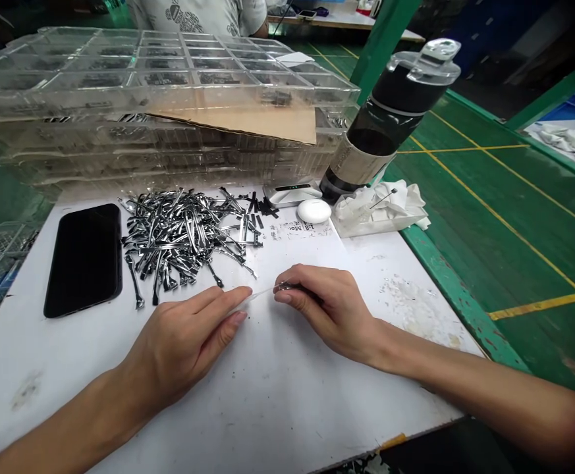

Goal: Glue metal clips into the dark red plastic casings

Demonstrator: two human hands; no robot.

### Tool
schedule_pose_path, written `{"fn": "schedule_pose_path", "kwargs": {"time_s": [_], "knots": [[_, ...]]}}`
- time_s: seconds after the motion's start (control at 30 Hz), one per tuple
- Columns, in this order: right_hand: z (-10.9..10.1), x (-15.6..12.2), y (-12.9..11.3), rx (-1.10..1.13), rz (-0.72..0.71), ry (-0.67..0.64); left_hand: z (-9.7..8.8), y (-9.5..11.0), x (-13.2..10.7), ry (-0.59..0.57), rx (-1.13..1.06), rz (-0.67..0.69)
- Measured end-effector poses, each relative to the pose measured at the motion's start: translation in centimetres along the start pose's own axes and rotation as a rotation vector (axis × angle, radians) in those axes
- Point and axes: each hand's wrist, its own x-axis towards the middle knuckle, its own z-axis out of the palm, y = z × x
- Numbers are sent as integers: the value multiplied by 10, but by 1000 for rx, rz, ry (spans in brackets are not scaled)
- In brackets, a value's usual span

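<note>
A: How do we hold the work?
B: At centre frame, our left hand [181, 332] pinches a thin translucent strip [262, 292]; our right hand [329, 303] grips a small shiny piece [284, 286], presumably for fine control.
A: The metallic parts [186, 234]?
B: Piled left of centre, probably within easy reach; behind, stacked trays [168, 85].

The small parts [188, 230] are gleaming like polished metal, the trays [119, 99] are showing glossy clear plastic, the cardboard [247, 123] is looking matt and papery, and the counter [277, 395] is appearing smooth but scuffed.
</note>
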Motion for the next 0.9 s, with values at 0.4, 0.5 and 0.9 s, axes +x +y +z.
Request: {"fn": "schedule_pose_path", "kwargs": {"time_s": [0.4,0.5,0.9], "knots": [[1,0,2,-1,-89,43,1,-1,0,35,-22,49],[1,-1,2,16,-88,56,2,-1,1,27,-37,56],[-2,-5,2,67,7,100,0,0,0,-24,-173,25]]}}
